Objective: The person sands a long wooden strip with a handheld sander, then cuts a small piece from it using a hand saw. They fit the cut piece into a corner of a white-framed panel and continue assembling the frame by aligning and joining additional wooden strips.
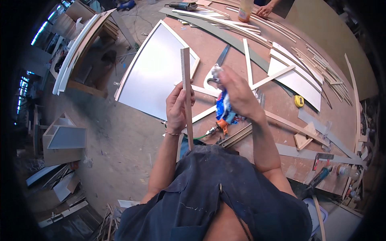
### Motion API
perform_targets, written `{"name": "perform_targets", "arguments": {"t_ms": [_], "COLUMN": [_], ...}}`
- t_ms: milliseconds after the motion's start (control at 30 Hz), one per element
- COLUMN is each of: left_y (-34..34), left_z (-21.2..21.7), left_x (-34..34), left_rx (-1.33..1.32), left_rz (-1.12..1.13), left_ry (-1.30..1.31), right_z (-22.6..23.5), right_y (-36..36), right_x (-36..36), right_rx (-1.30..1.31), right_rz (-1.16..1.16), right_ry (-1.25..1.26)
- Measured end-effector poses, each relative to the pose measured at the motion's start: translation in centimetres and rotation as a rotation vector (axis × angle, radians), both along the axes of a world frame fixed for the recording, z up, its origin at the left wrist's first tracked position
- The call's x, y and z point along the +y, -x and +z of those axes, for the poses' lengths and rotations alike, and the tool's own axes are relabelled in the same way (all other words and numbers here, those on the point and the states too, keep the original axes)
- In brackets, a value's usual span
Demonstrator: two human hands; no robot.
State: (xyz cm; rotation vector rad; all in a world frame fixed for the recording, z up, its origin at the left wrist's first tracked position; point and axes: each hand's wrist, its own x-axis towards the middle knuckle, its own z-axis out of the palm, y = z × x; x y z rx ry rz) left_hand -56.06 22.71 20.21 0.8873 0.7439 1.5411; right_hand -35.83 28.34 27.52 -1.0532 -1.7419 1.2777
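Note:
My left hand [176, 107] is closed around a narrow wooden strip [185, 74], which stands nearly upright in front of my chest. In my right hand [240, 96] is a crumpled blue and white plastic packet [223, 105], its silvery end poking out above my fingers. The hand is slightly blurred. Just beyond it lies a handsaw [222, 56] with a white handle, on the brown worktable [277, 98]. Below the packet rests an orange air-tool fitting [222, 126] with a green hose. A white wood-edged panel [148, 64] juts over the table's left side.
Pale wooden strips [247, 60] lie across the table, with a yellow tape measure [298, 101] to the right. At the far edge, another person's hand [264, 11] is beside a bottle [245, 11]. Leftward stands a bench [120, 28]; a cabinet piece [66, 137] sits on the floor.

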Motion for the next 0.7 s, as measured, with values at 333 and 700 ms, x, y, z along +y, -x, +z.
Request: {"name": "perform_targets", "arguments": {"t_ms": [333, 700], "left_y": [-1.4, -1.2], "left_z": [0.7, 0.4], "left_x": [-1.1, -0.9], "left_rx": [0.156, 0.183], "left_rz": [0.088, 0.123], "left_ry": [-0.126, -0.177], "right_z": [3.5, 3.6], "right_y": [2.8, 4.1], "right_x": [-0.7, -1.3], "right_rx": [-0.044, -0.023], "right_rz": [-0.102, -0.299], "right_ry": [-0.209, -0.346]}}
